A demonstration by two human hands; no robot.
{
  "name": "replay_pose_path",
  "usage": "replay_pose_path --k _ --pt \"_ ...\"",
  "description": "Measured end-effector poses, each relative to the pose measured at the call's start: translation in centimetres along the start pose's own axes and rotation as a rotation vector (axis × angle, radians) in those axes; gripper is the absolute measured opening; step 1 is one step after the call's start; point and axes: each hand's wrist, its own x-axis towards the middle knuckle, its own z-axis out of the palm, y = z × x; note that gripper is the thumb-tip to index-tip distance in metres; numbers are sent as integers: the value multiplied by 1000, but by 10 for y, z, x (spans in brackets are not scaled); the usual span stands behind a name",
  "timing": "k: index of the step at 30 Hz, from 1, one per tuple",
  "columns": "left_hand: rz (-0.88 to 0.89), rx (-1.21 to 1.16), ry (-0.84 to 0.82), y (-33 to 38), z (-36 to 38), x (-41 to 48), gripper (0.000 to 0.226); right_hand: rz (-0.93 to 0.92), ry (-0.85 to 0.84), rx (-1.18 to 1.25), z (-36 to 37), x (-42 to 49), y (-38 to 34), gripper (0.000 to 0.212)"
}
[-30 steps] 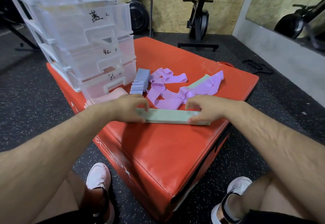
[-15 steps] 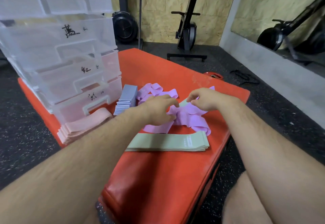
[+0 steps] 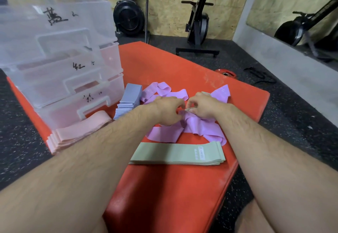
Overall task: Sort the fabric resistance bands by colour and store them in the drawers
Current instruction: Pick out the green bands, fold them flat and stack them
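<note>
Loose purple bands (image 3: 201, 128) lie tangled in the middle of the orange-red padded box (image 3: 164, 187). My left hand (image 3: 168, 112) grips a purple band in the pile with curled fingers. Close beside it, my right hand (image 3: 204, 106) pinches the edge of a pale green band (image 3: 190, 109) that lies among the purple ones. A flat stack of green bands (image 3: 173, 152) sits in front of the pile. A grey-blue stack (image 3: 129, 95) and a pink stack (image 3: 76, 134) lie next to the clear drawer unit (image 3: 54, 79) on the left, whose drawers carry handwritten labels.
The box's right edge drops to black rubber floor. A red disc (image 3: 226, 73) lies on the floor behind the box. An exercise machine (image 3: 199, 22) and a black fan wheel (image 3: 129, 19) stand by the far wooden wall. A mirror lines the right wall.
Both hands left the green stack and moved forward into the purple pile. My right hand has pinched a green band there, and my left hand has closed on a purple one.
</note>
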Motion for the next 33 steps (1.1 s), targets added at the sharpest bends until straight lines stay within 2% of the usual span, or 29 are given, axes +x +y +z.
replay_pose_path --k 3,7,10,13,18,21,25,29,33 --pt "-6 7 9 1 -1 -2 35 50 14 50 0 -3 1 14" --pt "-56 -113 52 -2 -4 -3 38 18 156 279 -15 -7 -10 13" --pt "-86 -234 170 -3 -13 -3 44 -13 343 396 -39 -15 -20 12" --pt "-109 -430 305 1 -25 -4 54 -97 565 414 -62 -24 -29 8" --pt "-117 -711 446 9 -40 -9 62 -211 755 522 -92 -44 -51 9" --pt "-133 -688 522 7 -40 -8 55 -242 790 592 -98 -58 -56 10" --pt "-178 -548 634 0 -40 -12 26 -224 811 618 -101 -71 -52 6" --pt "-170 -538 643 -8 -46 -23 35 -134 768 490 -98 -73 -43 7" --pt "-33 -656 670 -4 -52 -34 39 0 654 319 -81 -70 -41 14"
